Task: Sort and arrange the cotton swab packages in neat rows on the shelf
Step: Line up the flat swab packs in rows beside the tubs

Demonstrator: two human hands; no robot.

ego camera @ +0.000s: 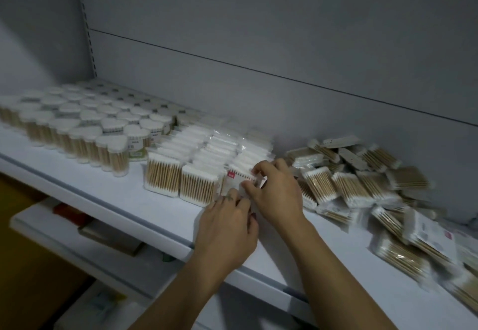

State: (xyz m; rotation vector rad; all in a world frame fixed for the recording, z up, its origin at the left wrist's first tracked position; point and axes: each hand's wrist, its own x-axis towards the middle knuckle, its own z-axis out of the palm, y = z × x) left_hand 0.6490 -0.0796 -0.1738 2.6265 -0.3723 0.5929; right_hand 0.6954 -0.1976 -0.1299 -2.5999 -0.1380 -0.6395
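Flat clear packages of wooden cotton swabs stand upright in rows (196, 164) at the middle of the white shelf (108, 195). At the front of the rightmost row is one package with a white and red label (236, 178). My right hand (274, 192) pinches its upper right edge with thumb and fingers. My left hand (227, 229) holds its lower edge, with the fingers curled against it. A loose heap of the same packages (362, 182) lies to the right, spreading toward the shelf's front right corner.
Heart-shaped clear tubs of swabs with white lids (77, 122) fill the left part of the shelf in rows. The grey back panel (258, 45) rises behind. A lower shelf (77, 231) with a few dark items shows below left.
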